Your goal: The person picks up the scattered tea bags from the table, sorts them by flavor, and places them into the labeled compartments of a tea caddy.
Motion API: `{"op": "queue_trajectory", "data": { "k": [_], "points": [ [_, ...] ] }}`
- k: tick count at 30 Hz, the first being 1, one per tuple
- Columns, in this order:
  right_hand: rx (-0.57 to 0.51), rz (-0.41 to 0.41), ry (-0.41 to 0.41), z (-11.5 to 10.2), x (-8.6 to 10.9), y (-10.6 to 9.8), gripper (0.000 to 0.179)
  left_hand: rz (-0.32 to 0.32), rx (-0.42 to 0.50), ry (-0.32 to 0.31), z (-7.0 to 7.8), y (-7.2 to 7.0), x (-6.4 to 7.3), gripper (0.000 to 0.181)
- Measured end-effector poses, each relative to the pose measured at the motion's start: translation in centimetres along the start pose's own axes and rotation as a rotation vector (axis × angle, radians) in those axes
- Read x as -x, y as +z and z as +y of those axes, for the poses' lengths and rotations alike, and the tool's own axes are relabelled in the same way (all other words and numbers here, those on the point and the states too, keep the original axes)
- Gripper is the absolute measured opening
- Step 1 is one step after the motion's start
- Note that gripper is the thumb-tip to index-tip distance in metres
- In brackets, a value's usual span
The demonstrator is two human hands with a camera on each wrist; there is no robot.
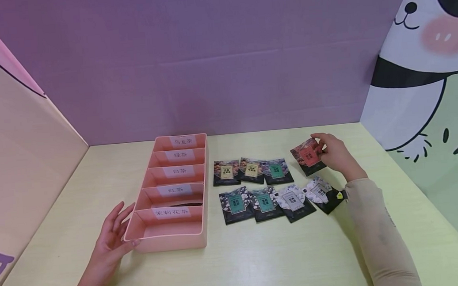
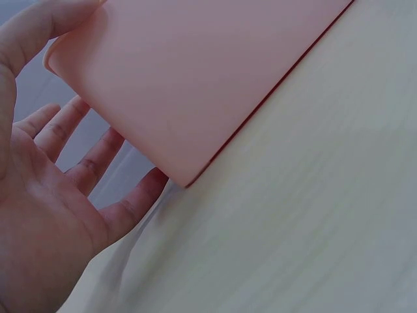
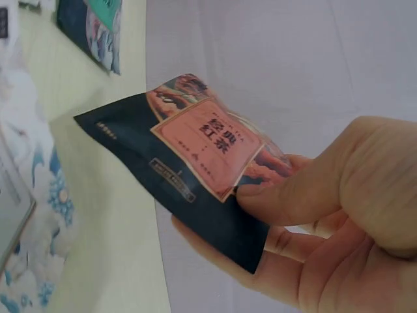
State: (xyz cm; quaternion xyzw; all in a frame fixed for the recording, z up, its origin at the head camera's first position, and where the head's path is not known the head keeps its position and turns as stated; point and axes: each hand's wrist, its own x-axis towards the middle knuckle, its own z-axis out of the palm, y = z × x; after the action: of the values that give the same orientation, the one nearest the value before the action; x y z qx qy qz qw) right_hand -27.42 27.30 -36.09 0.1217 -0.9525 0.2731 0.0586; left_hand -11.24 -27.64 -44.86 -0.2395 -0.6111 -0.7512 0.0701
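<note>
Packet (image 1: 309, 156) with the red label is the star here, pinched in the right grip (image 1: 333, 152) beyond the far right end of the laid-out group, and it looks lifted off the surface (image 1: 261, 265). Thumb on the printed face, fingers behind: a hold that probably keeps the thin pouch flat and its label readable. Over on the other side, the left grip (image 1: 113, 237) clutches nothing, fingers spread loosely around the near left corner of the pink tray (image 1: 168, 244), thumb touching it, perhaps to steady it. Seven other packets lie face up right of the tray, three in the back row (image 1: 251, 171), four in the front row (image 1: 266, 204), likely spread that way so each label shows. Tray labels (image 1: 174, 190) face the person too, presumably for the same reason. And the views split the story! Only the head view looks into the compartments, catching a dark edge (image 1: 186, 204) in the second from the front. The right wrist view brings out the red label's characters, 经典红茶, too small from above. The left wrist view shows the fingertips passing behind the tray's corner, though whether all touch, I cannot tell.
</note>
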Motion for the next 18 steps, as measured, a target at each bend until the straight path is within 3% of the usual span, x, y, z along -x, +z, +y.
{"op": "queue_trajectory", "data": {
  "k": [10,18],
  "points": [
    [-0.079,0.111,-0.028,-1.5,0.3,0.0,0.059,0.018,-0.036,-0.046,0.1,0.1,-0.1,0.09],
    [-0.14,0.194,-0.057,-2.6,0.4,0.4,0.054,0.01,-0.028,-0.023,0.1,0.0,0.1,0.09]
  ]
}}
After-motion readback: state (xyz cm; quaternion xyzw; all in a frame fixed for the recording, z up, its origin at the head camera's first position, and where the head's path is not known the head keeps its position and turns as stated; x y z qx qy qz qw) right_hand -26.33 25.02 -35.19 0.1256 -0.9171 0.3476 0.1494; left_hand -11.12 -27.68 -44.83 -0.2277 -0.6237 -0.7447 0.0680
